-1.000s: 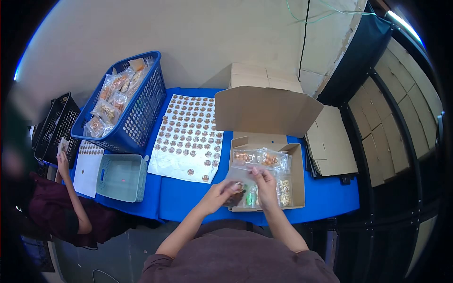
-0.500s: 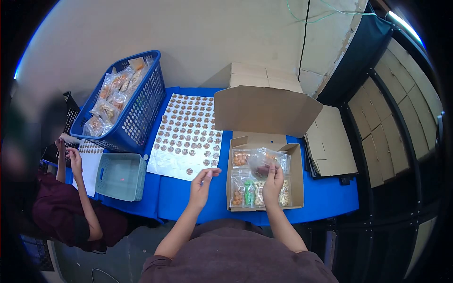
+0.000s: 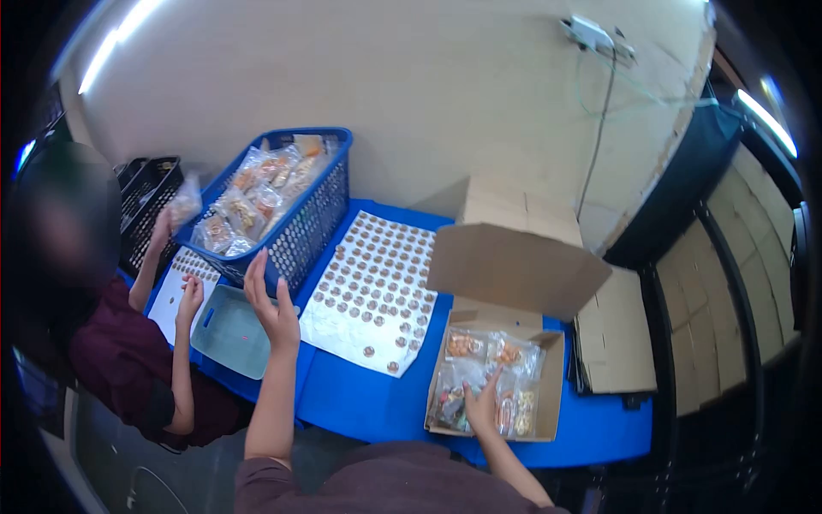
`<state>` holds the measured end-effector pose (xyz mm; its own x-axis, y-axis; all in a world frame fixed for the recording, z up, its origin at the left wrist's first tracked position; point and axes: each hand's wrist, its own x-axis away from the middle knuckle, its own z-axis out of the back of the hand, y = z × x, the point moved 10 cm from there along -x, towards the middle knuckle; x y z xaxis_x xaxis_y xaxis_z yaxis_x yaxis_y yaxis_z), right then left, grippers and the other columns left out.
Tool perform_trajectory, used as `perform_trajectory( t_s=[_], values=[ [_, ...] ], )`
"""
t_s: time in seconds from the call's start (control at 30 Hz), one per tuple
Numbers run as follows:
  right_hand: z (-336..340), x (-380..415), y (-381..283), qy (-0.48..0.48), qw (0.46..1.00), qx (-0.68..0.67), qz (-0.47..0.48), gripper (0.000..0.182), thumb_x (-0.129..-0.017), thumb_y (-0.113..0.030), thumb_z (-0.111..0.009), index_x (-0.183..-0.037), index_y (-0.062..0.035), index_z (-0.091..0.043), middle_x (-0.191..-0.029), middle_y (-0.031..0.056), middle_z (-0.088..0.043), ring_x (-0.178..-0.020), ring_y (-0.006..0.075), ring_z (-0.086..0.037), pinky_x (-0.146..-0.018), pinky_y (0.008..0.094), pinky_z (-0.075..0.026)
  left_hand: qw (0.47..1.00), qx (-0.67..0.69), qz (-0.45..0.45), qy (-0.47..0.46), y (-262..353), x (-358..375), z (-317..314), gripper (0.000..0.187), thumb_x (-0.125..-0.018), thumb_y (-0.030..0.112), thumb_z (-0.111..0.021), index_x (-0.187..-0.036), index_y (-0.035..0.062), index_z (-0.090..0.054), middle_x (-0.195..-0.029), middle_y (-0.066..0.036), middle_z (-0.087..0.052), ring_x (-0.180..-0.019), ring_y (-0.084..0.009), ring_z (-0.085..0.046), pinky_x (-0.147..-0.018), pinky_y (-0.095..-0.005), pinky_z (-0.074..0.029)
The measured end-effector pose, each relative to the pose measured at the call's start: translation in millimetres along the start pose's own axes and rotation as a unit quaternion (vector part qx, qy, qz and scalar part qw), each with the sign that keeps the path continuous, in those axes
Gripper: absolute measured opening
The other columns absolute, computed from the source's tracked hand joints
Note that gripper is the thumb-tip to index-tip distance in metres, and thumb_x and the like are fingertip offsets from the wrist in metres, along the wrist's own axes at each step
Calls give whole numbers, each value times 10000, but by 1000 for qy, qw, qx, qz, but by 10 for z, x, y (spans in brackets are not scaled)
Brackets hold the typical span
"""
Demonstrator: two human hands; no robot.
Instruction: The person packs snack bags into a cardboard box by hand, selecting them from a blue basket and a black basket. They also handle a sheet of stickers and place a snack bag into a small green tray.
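Observation:
My left hand [image 3: 274, 304] is raised with its fingers apart, in front of the near side of the blue basket [image 3: 310, 224], which is full of clear packets [image 3: 244, 210]. Nothing is in that hand. My right hand [image 3: 484, 404] is inside the open cardboard box [image 3: 555, 377], its fingers on the clear snack packets [image 3: 514, 353] there. Whether the fingers grip a packet cannot be made out. Orange, pale and green contents show through the plastic. The box's lid [image 3: 518, 265] stands up behind it.
A sheet of round stickers [image 3: 377, 283] lies on the blue cloth [image 3: 360, 407]. At the left a co-worker [image 3: 141, 360] holds up a packet [image 3: 185, 204] near a green-grey tray [image 3: 231, 334]. Flattened cardboard [image 3: 612, 334] and black crates [image 3: 145, 201] are also there.
My left hand has moved left and up to the basket. My right hand has gone lower over the packets in the box. The co-worker's hand has risen with a packet. The view has shifted.

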<state>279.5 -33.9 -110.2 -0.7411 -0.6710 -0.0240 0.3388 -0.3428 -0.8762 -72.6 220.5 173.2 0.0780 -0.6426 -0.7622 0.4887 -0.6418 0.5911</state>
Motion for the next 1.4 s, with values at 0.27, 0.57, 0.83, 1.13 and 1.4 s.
perform_trajectory(
  t_s=[0.27, 0.57, 0.83, 1.13, 1.4],
  values=[
    [334, -57, 31, 53, 990, 124, 30, 834, -802, -97, -600, -1452, -12, -84, -1351, 290, -312, -1267, 430, -261, -1080, 512, -139, 980, -97, 37, -167, -1574, -1102, -590, 388, -877, 145, -509, -1254, 52, -516, -1251, -162, -509, -1151, -327, -484, -984, -391, -357],
    [583, 107, 130, 121, 989, 86, 13, 654, -788, 1, -539, -1387, 4, -278, -1213, 207, -444, -1155, 353, -340, -1014, 465, -229, 709, -195, 303, -606, -2761, -879, -1501, 604, -821, 206, -590, -1387, 138, -389, -1431, -134, -368, -1283, -337, -380, -1029, -411, -343],
    [518, 43, 79, 116, 988, 104, 22, 559, -804, -3, -524, -1335, 0, -352, -1191, 195, -455, -1128, 338, -350, -990, 445, -263, 706, -224, 305, -599, -2861, -869, -1370, 627, -818, 211, -593, -1398, 145, -364, -1444, -129, -342, -1297, -340, -355, -1037, -417, -335],
    [371, 68, 321, 78, 991, 105, 20, 521, -804, -14, -528, -1304, -4, -380, -1203, 197, -460, -1167, 347, -346, -1007, 435, -270, 720, -236, 298, -581, -2885, -849, -1346, 654, -814, 216, -598, -1411, 153, -337, -1459, -124, -312, -1313, -342, -326, -1046, -423, -326],
    [431, 62, 297, 90, 990, 105, 26, 493, -805, -25, -526, -1281, 7, -402, -1202, 193, -466, -1177, 347, -335, -1011, 443, -261, 748, -238, 262, -561, -2890, -906, -1349, 679, -811, 221, -601, -1422, 160, -313, -1473, -120, -285, -1327, -345, -300, -1054, -429, -317]
  ],
)
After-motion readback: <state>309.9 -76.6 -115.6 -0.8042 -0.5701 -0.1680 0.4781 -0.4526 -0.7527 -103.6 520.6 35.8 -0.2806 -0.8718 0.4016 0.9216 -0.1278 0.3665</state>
